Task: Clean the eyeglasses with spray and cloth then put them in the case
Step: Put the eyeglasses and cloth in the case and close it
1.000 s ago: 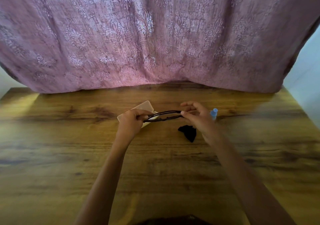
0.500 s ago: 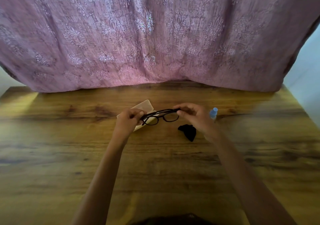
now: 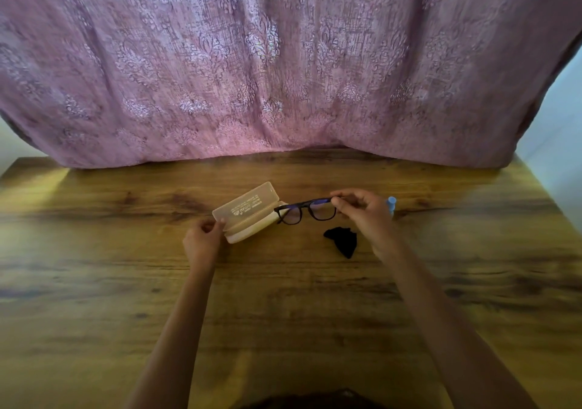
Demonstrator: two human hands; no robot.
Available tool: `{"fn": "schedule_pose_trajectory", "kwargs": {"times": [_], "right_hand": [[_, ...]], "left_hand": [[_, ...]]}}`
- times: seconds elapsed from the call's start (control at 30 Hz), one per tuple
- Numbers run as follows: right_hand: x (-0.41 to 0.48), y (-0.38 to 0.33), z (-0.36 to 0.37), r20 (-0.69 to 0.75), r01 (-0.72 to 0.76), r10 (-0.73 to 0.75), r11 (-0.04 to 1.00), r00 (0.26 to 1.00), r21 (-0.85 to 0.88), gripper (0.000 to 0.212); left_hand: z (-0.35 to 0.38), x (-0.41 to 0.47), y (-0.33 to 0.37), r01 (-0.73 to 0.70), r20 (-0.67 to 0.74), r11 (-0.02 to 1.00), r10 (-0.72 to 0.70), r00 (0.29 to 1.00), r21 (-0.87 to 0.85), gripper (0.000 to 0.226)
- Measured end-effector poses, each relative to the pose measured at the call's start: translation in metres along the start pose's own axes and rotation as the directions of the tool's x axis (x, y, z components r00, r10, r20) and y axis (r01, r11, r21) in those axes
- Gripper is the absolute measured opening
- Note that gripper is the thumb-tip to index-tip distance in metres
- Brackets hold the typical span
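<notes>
Head view of a wooden table (image 3: 283,298) with a patterned pink curtain (image 3: 283,62) hanging behind its far edge. The right hand (image 3: 365,216) pinches the eyeglasses (image 3: 305,213) at the right end of their dark frame, the thumb and fingertips closed together on the rim; the remaining fingers are curled loosely behind them. The eyeglasses are held roughly level over the middle of the table, lenses facing the camera. Their left end overlaps the right end of the case (image 3: 248,219); whether frame and case touch cannot be determined, nor whether the temples are folded. The case, a pale beige oblong, lies on the table at a slant with its lid (image 3: 245,204) raised, printed lettering visible on the lid's inner face. The left hand (image 3: 204,241) grips the near-left end of the case, fingers curled, with one fingertip lying against the lid's corner. A crumpled black cloth (image 3: 343,241) rests on the table just in front of the right hand and below the eyeglasses, apart from the case. The blue-capped spray bottle (image 3: 391,204) stands just behind the right hand, which hides most of it. Both forearms are bare and extend from the bottom edge of the view.
</notes>
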State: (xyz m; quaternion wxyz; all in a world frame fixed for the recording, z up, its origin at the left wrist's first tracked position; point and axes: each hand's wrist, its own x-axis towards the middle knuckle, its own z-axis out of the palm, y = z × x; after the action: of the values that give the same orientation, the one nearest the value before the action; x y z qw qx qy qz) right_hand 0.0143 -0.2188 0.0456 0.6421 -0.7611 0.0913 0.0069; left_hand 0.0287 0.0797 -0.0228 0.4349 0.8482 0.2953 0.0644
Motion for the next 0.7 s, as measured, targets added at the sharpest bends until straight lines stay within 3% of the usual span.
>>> {"fn": "schedule_pose_trajectory", "kwargs": {"times": [0.2,0.37,0.57,0.7], "right_hand": [[0.000,0.002,0.000,-0.007,-0.001,0.001,1.000,1.000,0.016,0.012],[0.001,0.003,-0.003,-0.013,-0.022,0.023,0.999,1.000,0.034,0.013],[0.002,0.005,-0.003,0.030,-0.063,0.063,0.998,0.998,-0.005,0.011],[0.010,0.006,0.002,0.062,-0.134,0.139,0.987,0.988,-0.084,0.009]], "left_hand": [[0.007,0.009,0.006,0.006,0.039,1.000,-0.006,0.999,0.012,0.035],[0.018,0.002,0.014,-0.154,0.019,0.988,0.154,0.988,-0.007,0.030],[0.033,-0.007,0.023,-0.392,0.034,0.920,0.392,0.920,-0.006,0.019],[0.043,-0.009,0.022,-0.459,0.034,0.888,0.460,0.887,-0.025,0.021]]}}
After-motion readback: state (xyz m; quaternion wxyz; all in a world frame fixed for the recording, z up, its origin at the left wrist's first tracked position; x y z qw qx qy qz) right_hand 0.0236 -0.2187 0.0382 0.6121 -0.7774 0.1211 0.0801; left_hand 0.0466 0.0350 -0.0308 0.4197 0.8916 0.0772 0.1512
